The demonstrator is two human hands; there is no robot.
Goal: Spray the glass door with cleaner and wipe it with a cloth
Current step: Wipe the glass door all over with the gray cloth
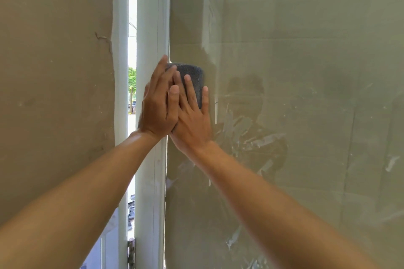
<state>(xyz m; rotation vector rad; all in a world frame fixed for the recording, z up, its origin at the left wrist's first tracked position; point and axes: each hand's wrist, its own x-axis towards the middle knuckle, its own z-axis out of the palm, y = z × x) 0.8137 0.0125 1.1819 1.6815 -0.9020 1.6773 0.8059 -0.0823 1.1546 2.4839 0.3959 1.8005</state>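
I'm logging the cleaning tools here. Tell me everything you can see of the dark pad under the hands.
The dark pad is a charcoal-grey block with a fine, porous, sponge-like texture and rounded upper corners. It stands upright, flat against the smeared glass door, beside the white door frame. The right hand presses it with straight, spread fingers; the left hand lies over the right. Its lower part is hidden.
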